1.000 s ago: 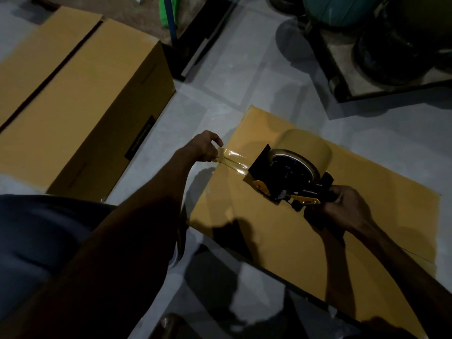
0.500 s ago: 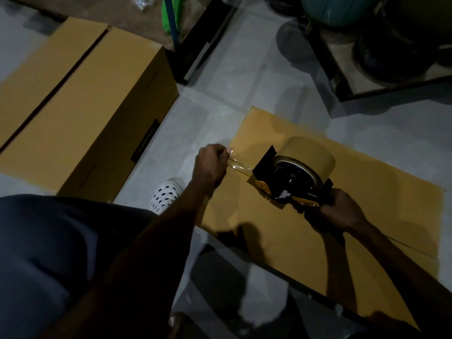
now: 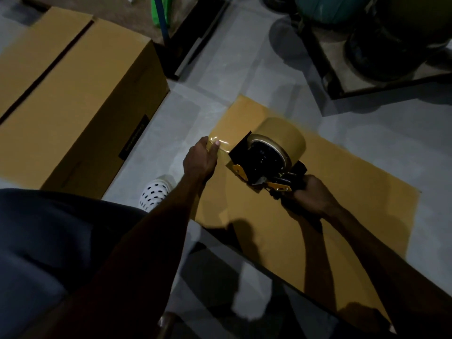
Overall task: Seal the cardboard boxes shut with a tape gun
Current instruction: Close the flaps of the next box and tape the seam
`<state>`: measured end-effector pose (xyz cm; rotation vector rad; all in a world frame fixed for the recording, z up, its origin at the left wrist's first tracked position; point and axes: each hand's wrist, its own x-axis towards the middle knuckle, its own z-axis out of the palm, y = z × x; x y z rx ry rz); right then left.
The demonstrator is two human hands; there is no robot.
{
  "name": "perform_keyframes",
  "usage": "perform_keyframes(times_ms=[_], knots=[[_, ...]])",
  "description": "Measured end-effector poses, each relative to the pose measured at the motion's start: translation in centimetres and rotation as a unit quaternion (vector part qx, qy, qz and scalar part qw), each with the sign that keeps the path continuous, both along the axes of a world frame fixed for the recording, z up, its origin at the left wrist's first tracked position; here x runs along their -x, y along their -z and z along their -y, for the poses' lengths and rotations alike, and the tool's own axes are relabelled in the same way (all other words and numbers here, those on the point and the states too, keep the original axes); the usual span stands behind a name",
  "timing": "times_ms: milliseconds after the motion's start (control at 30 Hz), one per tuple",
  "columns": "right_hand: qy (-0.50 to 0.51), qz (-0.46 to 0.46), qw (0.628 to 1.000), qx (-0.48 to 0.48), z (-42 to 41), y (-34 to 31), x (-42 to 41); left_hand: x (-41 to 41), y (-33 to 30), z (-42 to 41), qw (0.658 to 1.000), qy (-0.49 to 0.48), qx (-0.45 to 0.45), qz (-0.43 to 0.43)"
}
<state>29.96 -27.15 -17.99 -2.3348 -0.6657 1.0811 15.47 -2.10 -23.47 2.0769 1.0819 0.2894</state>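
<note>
A cardboard box (image 3: 342,216) lies in front of me, its brown top facing up. My right hand (image 3: 310,196) grips the handle of a black and yellow tape gun (image 3: 266,160) carrying a wide brown tape roll (image 3: 281,133). A glossy strip of tape (image 3: 221,144) runs from the gun to the box's left edge. My left hand (image 3: 200,160) presses the tape's end over that edge with thumb and fingers. A second, larger cardboard box (image 3: 73,94) stands to the left, with a dark gap between its top flaps.
My white perforated shoe (image 3: 155,192) stands on the grey floor between the two boxes. Dark round containers on a low pallet (image 3: 367,77) sit at the back right. A dark frame with a green item (image 3: 159,13) stands behind the big box.
My left hand has dropped from the pulled-out tape end down onto the box's left edge, laying the tape there. The tape gun has stayed almost in place. My shoe has come into view.
</note>
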Motion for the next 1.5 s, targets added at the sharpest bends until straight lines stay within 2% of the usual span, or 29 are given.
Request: perform_keyframes(times_ms=[233,533,733,833,1033,1267,1500], knots=[[-0.007,0.045,0.998,0.039,3.0,-0.5,-0.3,-0.4,0.4,-0.1,0.999,0.017,-0.010,-0.037],[0.010,0.064,0.991,0.115,13.6,-2.9,-0.8,-0.2,0.5,-0.8,0.998,0.046,0.032,-0.032],[0.038,0.110,0.981,0.156,15.2,-1.6,-0.6,-0.4,0.3,-0.6,0.997,0.009,0.061,-0.052],[0.063,0.067,0.987,0.132,14.9,-2.1,-0.8,-0.6,0.5,-0.6,0.997,-0.003,0.049,-0.057],[0.101,0.076,0.986,0.104,14.6,-2.0,0.0,-0.8,0.3,0.0,0.997,-0.011,0.015,-0.077],[0.105,0.038,0.977,0.181,14.3,-1.5,-1.1,-0.8,0.2,0.8,0.993,-0.027,-0.040,-0.104],[0.108,-0.012,0.980,0.164,14.4,-2.6,-1.9,-1.0,0.0,0.9,0.991,-0.010,-0.051,-0.123]])
